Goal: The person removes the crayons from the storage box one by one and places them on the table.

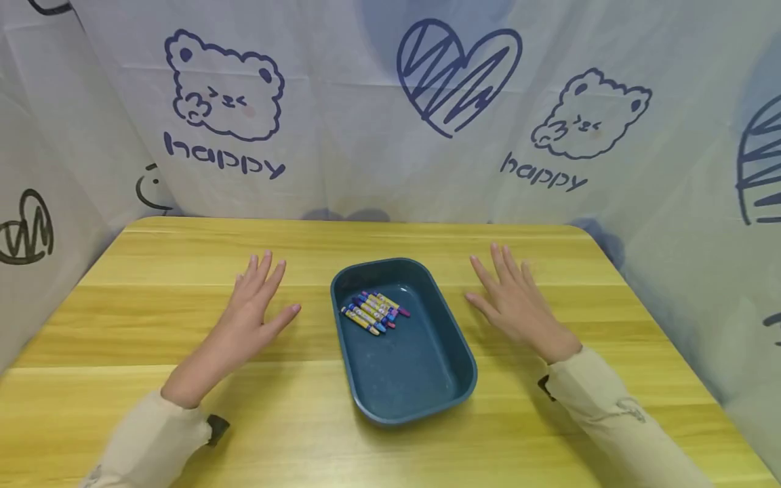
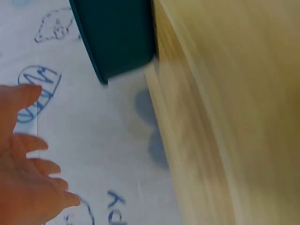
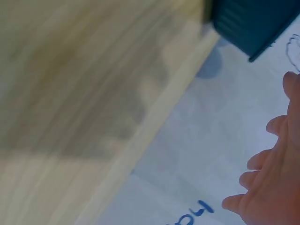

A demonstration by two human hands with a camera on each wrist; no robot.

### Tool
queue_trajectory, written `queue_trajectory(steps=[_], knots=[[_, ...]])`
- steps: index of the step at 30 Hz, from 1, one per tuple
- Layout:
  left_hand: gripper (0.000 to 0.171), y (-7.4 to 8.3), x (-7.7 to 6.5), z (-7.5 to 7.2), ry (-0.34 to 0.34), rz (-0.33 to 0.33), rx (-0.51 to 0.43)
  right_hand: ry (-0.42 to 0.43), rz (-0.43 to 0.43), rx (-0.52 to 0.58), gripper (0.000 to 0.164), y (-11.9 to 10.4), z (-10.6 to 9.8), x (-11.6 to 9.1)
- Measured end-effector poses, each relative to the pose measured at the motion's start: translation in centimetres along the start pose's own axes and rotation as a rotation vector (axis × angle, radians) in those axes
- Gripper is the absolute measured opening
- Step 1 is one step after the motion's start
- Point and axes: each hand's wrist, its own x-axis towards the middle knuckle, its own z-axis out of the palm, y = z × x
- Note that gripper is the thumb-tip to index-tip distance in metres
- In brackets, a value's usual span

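Observation:
A dark blue-green rectangular tray (image 1: 409,373) stands at a slant in the middle of the table. Several crayons (image 1: 373,312) with yellow, blue and purple wrappers lie in a loose heap at its far left end. To the left of the tray, my left hand (image 1: 250,318) hovers over the table with fingers spread and holds nothing. On the other side, my right hand (image 1: 518,305) is likewise spread and apart from the tray. Both wrist views show the tray's outer wall (image 2: 115,37) beyond the fingers; the crayons are hidden there.
The wooden table (image 1: 274,434) has rounded far corners. Behind it and at both sides hangs a white cloth (image 1: 342,149) printed with bears, hearts and the word "happy". A dark strap piece (image 1: 217,430) shows at the left sleeve.

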Motion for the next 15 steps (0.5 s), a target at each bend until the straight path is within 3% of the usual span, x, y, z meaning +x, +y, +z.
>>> queue_trajectory(steps=[5, 11, 15], knots=[[0.065, 1.5, 0.1, 1.4, 0.001, -0.091, -0.196, 0.031, -0.012, 0.085, 0.065, -1.2, -1.2, 0.5], [0.061, 2.5, 0.5, 3.5, -0.066, -0.279, -0.475, 0.068, -0.063, 0.143, 0.066, -2.8, -2.6, 1.5], [0.063, 3.1, 1.0, 4.5, -0.048, -0.381, -0.58, 0.054, -0.068, 0.17, 0.067, -3.8, -3.4, 2.0]])
